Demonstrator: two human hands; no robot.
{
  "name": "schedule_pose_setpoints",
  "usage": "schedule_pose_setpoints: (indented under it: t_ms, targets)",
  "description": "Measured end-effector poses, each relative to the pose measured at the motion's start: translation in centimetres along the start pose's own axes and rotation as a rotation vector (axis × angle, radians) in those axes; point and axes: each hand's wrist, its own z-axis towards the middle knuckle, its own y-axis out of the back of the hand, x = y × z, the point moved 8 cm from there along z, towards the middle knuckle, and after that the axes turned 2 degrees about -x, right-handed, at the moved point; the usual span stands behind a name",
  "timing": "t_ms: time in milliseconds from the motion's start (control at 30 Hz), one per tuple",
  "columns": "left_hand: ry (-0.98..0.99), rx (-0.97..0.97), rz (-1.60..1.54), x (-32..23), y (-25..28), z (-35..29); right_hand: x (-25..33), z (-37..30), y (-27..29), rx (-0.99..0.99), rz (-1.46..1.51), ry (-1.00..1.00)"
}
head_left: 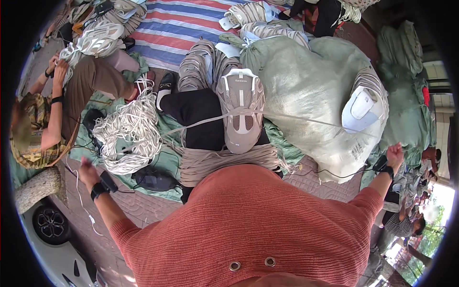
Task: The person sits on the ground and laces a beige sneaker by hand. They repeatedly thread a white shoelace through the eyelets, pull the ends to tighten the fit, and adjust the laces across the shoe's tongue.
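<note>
A grey-beige sneaker upper (241,129) lies on my lap, with its toe toward me. A pale flat shoelace (201,123) crosses its middle and stretches out taut to both sides. My left hand (88,173), slightly blurred, is far out to the left with its fingers closed at one end of the lace. Far out to the right, my right hand (395,157) is closed at the other end. The lace thins out of sight just before each hand. A bundle of beige laces (224,165) lies across my lap, between the upper and my body.
A tangled heap of white laces (129,136) lies on green sheeting at left. Beside it, another person (52,105) handles laces and uppers. A big pale green sack (306,95) stands right, bearing stacked uppers (366,105). A striped tarp (167,26) spreads ahead; a car (55,239) is at lower left.
</note>
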Motion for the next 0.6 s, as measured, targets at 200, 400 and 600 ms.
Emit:
schedule_pose_setpoints:
  t_ms: [200,400,600]
  targets:
    - [0.097,0.739,0.095,-4.6,-35.5,-17.9,-5.4,1.6,3.8,-0.069,0.112,0.064]
    - [-0.857,0.922,0.392,-10.4,-47.2,-31.4,-25.5,-10.7,-23.4,0.446,-0.440,-0.103]
    - [-0.480,1.100,0.558,-8.2,-49.1,-33.4,-41.3,-30.2,-37.4,1.267,-0.924,0.118]
